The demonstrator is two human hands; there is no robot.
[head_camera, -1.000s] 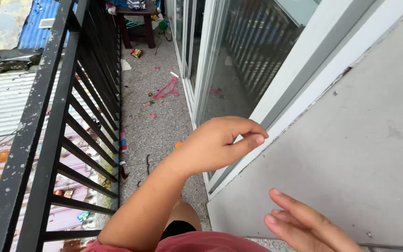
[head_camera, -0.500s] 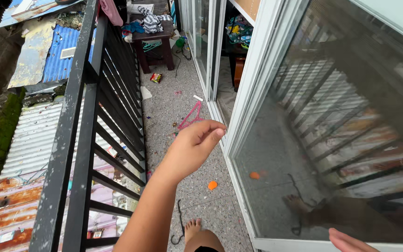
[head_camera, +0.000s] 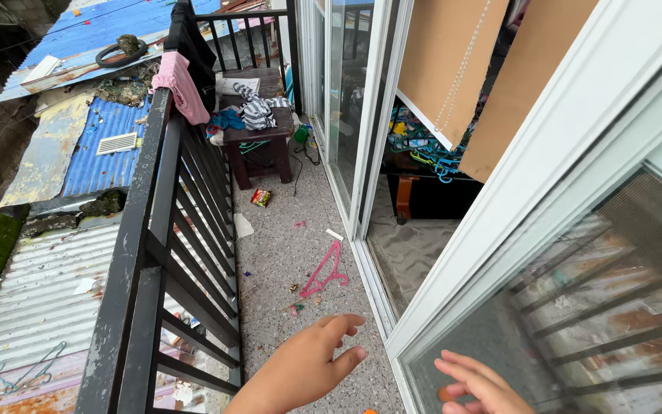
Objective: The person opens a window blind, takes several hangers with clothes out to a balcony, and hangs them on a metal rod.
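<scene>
The left hand (head_camera: 304,368) hangs low over the speckled grey terrazzo balcony floor (head_camera: 285,253), fingers loosely curled and holding nothing. The right hand (head_camera: 476,387), fingers spread and empty, is now just at the glass of the white-framed sliding door (head_camera: 545,307). Since a second ago the view has lifted from the grey wall. A pink plastic hanger (head_camera: 325,272) lies ahead; the narrow free path runs between the black metal railing (head_camera: 170,230) and the door.
</scene>
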